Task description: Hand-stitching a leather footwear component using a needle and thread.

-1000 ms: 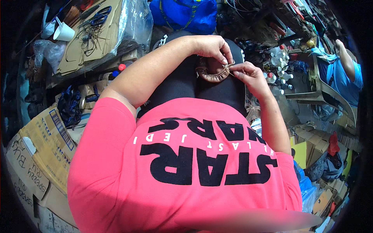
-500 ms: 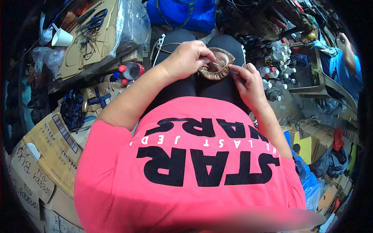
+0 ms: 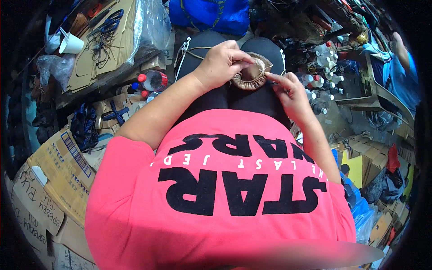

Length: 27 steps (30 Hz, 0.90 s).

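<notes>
On my dark-clad lap lies a brown leather shoe upper [image 3: 249,84], curved, with a puckered, gathered edge. My left hand [image 3: 220,63] is closed in a pinch over its left part, and I cannot make out what is between those fingertips. At the piece's right edge, the curled fingers of my right hand [image 3: 289,90] grip it, the index fingertip against the rim. A thin cord [image 3: 198,48] runs across my left thigh and disappears behind my left hand.
To the left, stacked cardboard sheets [image 3: 83,74] carry a white cup [image 3: 71,43], with a red-capped bottle [image 3: 155,81] nearby. A blue bag [image 3: 210,17] sits ahead. Several bottles [image 3: 325,60] stand at right; beyond them is another person's arm [image 3: 402,51] near a chair [image 3: 375,102].
My left hand has shifted slightly right and up over the shoe upper, its fingertips now higher. The shoe upper has moved slightly. At far right, the other person's arm has moved.
</notes>
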Each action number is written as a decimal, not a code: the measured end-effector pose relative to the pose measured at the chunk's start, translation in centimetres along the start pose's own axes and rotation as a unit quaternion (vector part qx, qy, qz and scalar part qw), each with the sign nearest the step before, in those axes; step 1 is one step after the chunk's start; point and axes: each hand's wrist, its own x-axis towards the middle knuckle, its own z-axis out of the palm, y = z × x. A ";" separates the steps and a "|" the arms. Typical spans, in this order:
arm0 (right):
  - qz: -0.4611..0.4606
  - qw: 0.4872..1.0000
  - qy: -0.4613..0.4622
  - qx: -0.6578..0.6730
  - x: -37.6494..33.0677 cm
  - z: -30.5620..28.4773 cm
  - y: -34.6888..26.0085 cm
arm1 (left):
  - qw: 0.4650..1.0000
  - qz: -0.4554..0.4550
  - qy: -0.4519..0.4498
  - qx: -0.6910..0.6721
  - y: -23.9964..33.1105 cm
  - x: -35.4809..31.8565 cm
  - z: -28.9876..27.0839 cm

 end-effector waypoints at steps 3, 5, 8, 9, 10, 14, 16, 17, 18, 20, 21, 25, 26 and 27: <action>0.005 0.994 -0.040 0.102 1.0 -0.7 2.2 | 0.998 0.044 -0.037 0.000 -0.8 0.8 0.3; 0.019 0.993 -0.068 0.100 2.0 -1.3 2.2 | 0.998 0.030 -0.051 0.006 -1.3 0.7 0.5; 0.042 0.988 -0.104 0.105 2.6 -2.1 1.9 | 0.998 0.014 -0.067 0.011 -1.3 0.8 0.4; 0.051 0.986 -0.112 0.112 2.7 -2.2 1.8 | 0.997 0.012 -0.070 0.011 -1.3 0.8 0.4; 0.050 0.986 -0.112 0.112 2.7 -2.2 1.8 | 0.997 0.012 -0.071 0.012 -1.4 0.8 0.3; 0.036 0.987 -0.107 0.111 2.9 -2.3 1.5 | 0.997 0.017 -0.076 0.018 -1.6 0.8 0.2; 0.041 0.988 -0.111 0.102 3.0 -2.3 1.7 | 0.997 0.017 -0.078 0.019 -1.6 0.8 0.3; 0.038 0.989 -0.109 0.097 3.0 -2.2 1.9 | 0.997 0.020 -0.073 0.026 -1.6 0.8 0.4; 0.034 0.989 -0.107 0.093 3.0 -2.1 2.0 | 0.997 0.024 -0.067 0.033 -1.6 0.7 0.5; 0.037 0.987 -0.109 0.108 2.9 -2.2 2.1 | 0.997 0.020 -0.074 0.031 -1.4 0.7 0.6; 0.041 0.985 -0.111 0.124 2.9 -2.2 2.1 | 0.996 0.016 -0.080 0.030 -1.3 0.8 0.6; 0.051 0.979 -0.118 0.161 3.0 -2.0 2.4 | 0.994 -0.023 -0.103 -0.004 -1.3 1.2 0.9; 0.047 0.978 -0.124 0.161 3.1 -2.1 2.6 | 0.993 -0.010 -0.115 -0.007 -1.7 1.5 0.9; 0.044 0.977 -0.130 0.160 3.3 -2.2 2.8 | 0.992 0.004 -0.127 -0.010 -1.9 1.7 1.0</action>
